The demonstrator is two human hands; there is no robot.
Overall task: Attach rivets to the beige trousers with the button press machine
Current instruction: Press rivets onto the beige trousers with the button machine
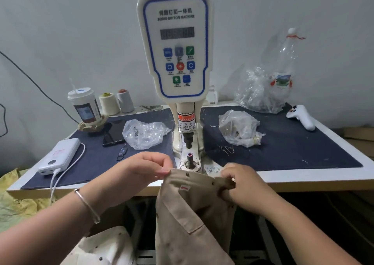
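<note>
The beige trousers [194, 214] hang off the front edge of the table [303, 178], their top hem held up just in front of the button press machine [175, 62] and not yet laid over the lower die post [189, 160]. The left hand [145, 169] pinches the left corner of the hem between thumb and fingertips, and the right hand [242, 185] has its fingers curled tight on a fold at the right end. At least four small dark rivets show on the cloth, two along the hem and two lower beside the right hand, so part of the work looks done; how many remain I cannot tell, and the gap between punch and post stands free, so the next rivet seems still to be placed. Counting outward on the dark mat [283, 143]: one machine, two small plastic bags of parts [144, 132] [238, 129], a larger heap of clear plastic [257, 90] behind, one bottle [283, 66], two thread cones [107, 102] [125, 100], one lidded cup [84, 106], one phone [113, 133], one power bank [59, 156] with its cable, and one white controller [301, 116]
</note>
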